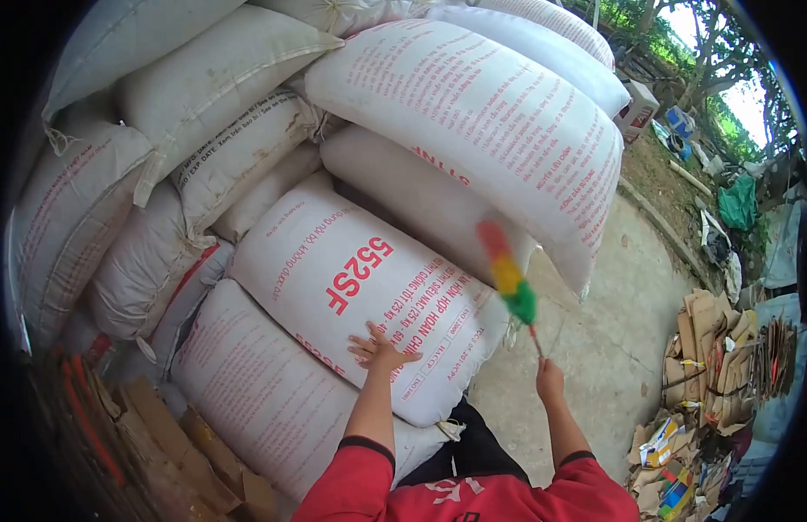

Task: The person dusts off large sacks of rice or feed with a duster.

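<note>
**Left hand [382, 350] spread on a printed sack [362, 291], right hand [550, 381] gripping a duster [508, 277]**

Clock positions are read from the middle of the view, 12 at its top edge. The printed sack, marked 552SF, lies across the centre toward 7 o'clock, its near end close to the person's legs. At 6 o'clock the left hand rests on it, fingers fanned wide and holding nothing; a spread palm of this kind probably steadies the body or the sack. Between 4 and 5 o'clock the right hand is closed around the duster's thin handle near its lower end, a hold that presumably lends reach and leaves the coloured head free to swing. That head, red, yellow and green, lies near 3 o'clock and is blurred; whether it touches a sack cannot be told.

At 1 o'clock an upper sack [473, 130] overlies a lower sack [395, 187], each on its broad side, which likely keeps the pile stable. Further sacks [221, 83] are heaped at 10 o'clock. Flattened cardboard [703, 357] stands in bundles near 4 o'clock, beyond the concrete floor [608, 296], perhaps packed tightly to save room.
</note>
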Demonstrator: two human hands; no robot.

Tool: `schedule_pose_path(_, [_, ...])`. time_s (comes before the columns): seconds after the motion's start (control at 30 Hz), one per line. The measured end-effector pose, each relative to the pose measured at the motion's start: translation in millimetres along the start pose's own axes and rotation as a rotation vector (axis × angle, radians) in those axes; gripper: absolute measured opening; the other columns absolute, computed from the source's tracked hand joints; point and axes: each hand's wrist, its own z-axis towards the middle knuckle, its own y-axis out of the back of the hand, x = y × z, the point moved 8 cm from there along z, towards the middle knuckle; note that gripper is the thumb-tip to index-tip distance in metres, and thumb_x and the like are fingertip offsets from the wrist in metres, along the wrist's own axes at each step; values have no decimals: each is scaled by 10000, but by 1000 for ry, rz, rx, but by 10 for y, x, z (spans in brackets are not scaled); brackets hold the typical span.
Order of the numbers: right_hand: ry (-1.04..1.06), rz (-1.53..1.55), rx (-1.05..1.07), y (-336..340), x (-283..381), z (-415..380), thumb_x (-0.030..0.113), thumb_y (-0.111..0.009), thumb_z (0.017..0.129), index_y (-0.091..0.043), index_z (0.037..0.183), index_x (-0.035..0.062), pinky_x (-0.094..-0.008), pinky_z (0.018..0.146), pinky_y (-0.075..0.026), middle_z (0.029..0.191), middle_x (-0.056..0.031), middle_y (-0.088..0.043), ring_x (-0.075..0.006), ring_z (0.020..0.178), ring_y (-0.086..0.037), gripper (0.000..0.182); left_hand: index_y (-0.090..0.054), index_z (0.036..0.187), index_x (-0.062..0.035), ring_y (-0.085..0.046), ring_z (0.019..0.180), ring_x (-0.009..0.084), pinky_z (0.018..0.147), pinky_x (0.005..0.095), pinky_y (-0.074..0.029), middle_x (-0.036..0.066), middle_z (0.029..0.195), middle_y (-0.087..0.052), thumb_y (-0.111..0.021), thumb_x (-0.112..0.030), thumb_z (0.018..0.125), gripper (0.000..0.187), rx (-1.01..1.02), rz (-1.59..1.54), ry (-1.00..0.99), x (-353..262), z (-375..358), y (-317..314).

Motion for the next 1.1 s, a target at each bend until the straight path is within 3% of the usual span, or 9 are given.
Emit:
schedule_pose_path(0.03, [-85,85,-128,120,-111,28,284,-384,885,-533,747,-41,-475,601,-406,719,-254,-556,-433,711,-531,383,264,1287,-167,259,1190,476,968,601,-44,316,1261,318,-802,-492,433,1404,4,-2,3,17,-6,-17])
schedule_pose_path(0.07, [-84,78,-113,104,-111,77,284,-384,885,-533,747,-41,-475,601,-406,719,-254,-556,-433,711,-531,383,264,1287,-167,259,1190,476,968,601,-44,316,1261,318,-802,-492,433,1404,11,-2,19,37,-26,-27])
schedule_pose_path(0.27, [147,9,186,-653,380,211,302,-379,882,-542,785,-49,-469,674,-417,789,-295,-545,-451,792,-517,399,263,1289,-168,265,1191,469,966,603,-48,307,1263,323,-804,-488,431,1405,25,0,27,-21,-56,62])
schedule_pose_path(0.33, [174,-65,265,-557,560,230,302,-378,879,-544,798,-51,-463,693,-424,796,-288,-552,-440,799,-525,398,253,1294,-166,259,1193,471,963,604,-61,305,1266,322,-801,-495,430,1402,23,32,8,22,-8,18])
schedule_pose_path(0.53, [139,-145,-75,378,938,1009,279,-374,886,-535,745,-39,-478,612,-412,725,-266,-559,-428,730,-538,383,240,1302,-165,256,1190,477,960,608,-60,306,1276,306,-796,-495,432,1393,58,-4,-11,29,-70,82])
schedule_pose_path(0.8, [242,55,34,-769,1712,1521,249,-350,886,-524,813,-86,-455,699,-425,819,-301,-553,-449,805,-528,384,212,1315,-158,257,1179,496,940,631,-67,314,1276,297,-801,-494,410,1400,56,-59,-24,65,8,77])
schedule_pose_path(1.0, [291,106,45,-966,1549,1750,250,-343,891,-507,853,-70,-450,700,-424,837,-289,-554,-449,813,-522,361,197,1322,-177,276,1170,494,921,652,-70,314,1274,302,-808,-492,381,1412,44,-56,-35,96,78,7])
schedule_pose_path(1.1, [333,-32,146,-661,1255,1623,264,-343,893,-507,858,-48,-464,686,-418,804,-272,-559,-436,794,-528,354,202,1319,-163,283,1162,500,905,665,-71,323,1261,313,-809,-499,364,1431,25,-65,-39,79,118,-31])
